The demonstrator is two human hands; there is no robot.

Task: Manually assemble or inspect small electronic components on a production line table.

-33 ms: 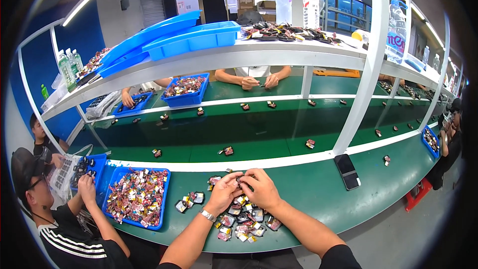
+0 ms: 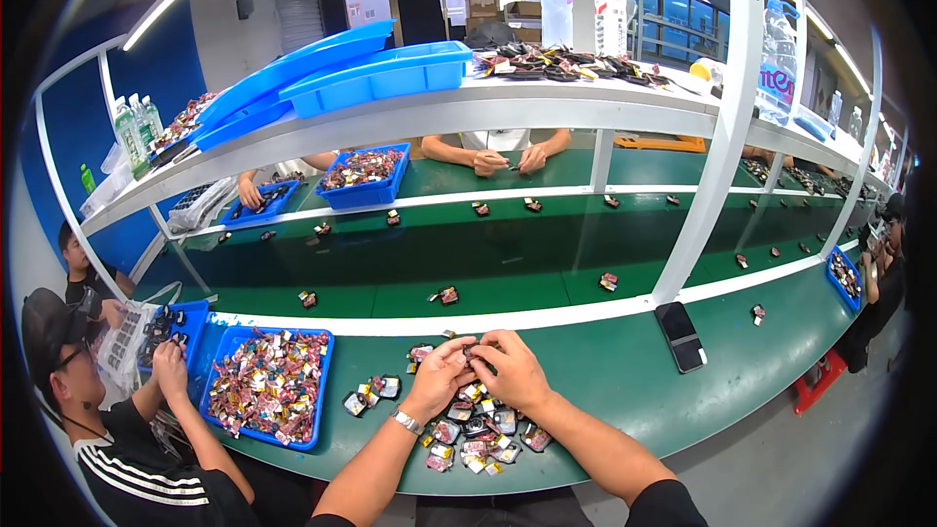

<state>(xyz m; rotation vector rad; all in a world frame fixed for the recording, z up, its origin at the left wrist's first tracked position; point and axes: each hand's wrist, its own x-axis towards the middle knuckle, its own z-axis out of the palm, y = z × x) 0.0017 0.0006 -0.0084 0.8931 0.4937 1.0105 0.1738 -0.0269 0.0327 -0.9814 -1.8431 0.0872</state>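
Note:
Above a pile of small dark-cased parts (image 2: 478, 434) with yellow, white and reddish pieces, my hands meet at the fingertips. My left hand (image 2: 438, 381) is closed on a small dark part (image 2: 468, 355), its fingers hiding most of it. My right hand (image 2: 509, 371) comes from the other side, fingers pinched at the same part. Several similar parts (image 2: 371, 394) lie left of my left wrist, and a few more show just behind that hand. The piece's exact kind is too small to make out.
A blue tray (image 2: 327, 390) full of similar small pieces stands to the left, beside a seated co-worker (image 2: 146, 449). A phone (image 2: 680, 337) lies at the right. White posts (image 2: 717, 146) and a shelf rail (image 2: 508, 117) cross ahead, above a green belt (image 2: 517, 268) carrying spaced parts.

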